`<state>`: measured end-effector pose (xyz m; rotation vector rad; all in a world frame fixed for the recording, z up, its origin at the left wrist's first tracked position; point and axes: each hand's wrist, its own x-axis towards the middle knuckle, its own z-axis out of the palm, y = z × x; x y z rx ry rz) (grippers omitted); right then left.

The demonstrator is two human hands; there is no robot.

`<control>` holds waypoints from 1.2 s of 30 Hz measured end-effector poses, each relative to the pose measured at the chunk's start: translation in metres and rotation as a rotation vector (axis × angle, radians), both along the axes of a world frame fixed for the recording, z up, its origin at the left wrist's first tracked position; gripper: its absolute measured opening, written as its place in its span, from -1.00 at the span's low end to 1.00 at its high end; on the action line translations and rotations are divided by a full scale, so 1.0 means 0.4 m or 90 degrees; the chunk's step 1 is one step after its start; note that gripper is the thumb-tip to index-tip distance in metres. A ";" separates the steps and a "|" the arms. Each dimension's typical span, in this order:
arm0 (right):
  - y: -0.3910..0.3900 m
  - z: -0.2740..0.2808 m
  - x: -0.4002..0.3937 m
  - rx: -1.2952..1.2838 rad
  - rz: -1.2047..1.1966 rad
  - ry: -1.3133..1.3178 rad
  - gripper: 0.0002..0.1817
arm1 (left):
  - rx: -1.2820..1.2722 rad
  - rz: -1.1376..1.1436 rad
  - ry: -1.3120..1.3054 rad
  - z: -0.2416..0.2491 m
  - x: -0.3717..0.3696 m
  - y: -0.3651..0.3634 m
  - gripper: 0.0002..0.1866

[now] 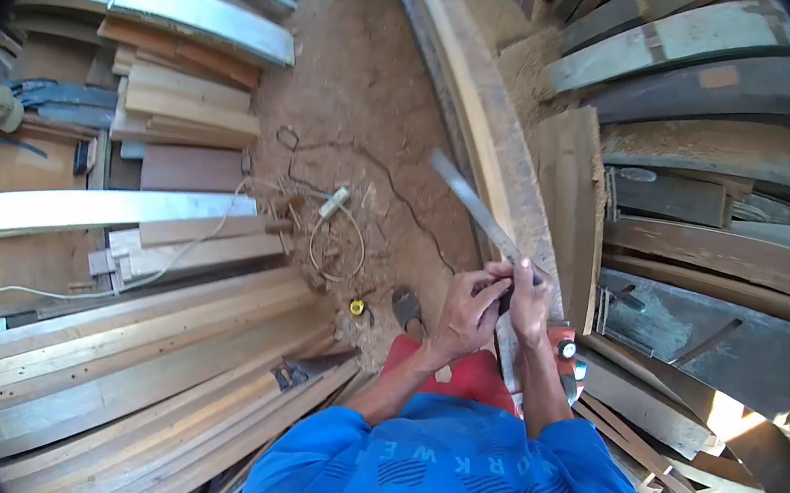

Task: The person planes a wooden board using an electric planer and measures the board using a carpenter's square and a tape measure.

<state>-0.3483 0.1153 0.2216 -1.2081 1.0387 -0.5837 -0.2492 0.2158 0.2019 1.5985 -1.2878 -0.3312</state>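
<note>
A long flat grey metal strip (474, 204) slants up and to the left from my hands, above a long wooden beam (500, 112). My right hand (532, 301) is closed round the near end of the strip. Beside it, my left hand (474, 306) has bent fingers pressed together close to the strip's end; what they pinch is too small to make out. Just below my right hand, a red and black tool (563, 348) rests near the beam's near end.
Stacked boards (192, 107) fill the left side, and more planks (728, 148) the right. A white power strip (333, 202) with cables and a yellow round object (357, 306) lie on the dusty floor (337, 74). A sandalled foot (407, 308) shows below.
</note>
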 end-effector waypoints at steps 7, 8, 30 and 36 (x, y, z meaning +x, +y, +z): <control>-0.075 -0.038 -0.081 -0.266 0.002 0.436 -0.51 | 0.270 0.084 0.182 -0.201 0.001 0.048 -0.46; -0.060 -0.097 -0.079 -0.353 0.021 0.490 -0.48 | 0.320 0.064 0.224 -0.260 0.012 0.063 -0.41; 0.180 -0.045 0.078 -0.237 0.209 0.438 -0.61 | 0.113 0.032 0.842 -0.293 0.143 0.026 0.25; 0.094 0.220 0.152 -0.408 0.053 0.128 -0.78 | 0.201 0.065 0.921 -0.091 0.305 0.234 -0.31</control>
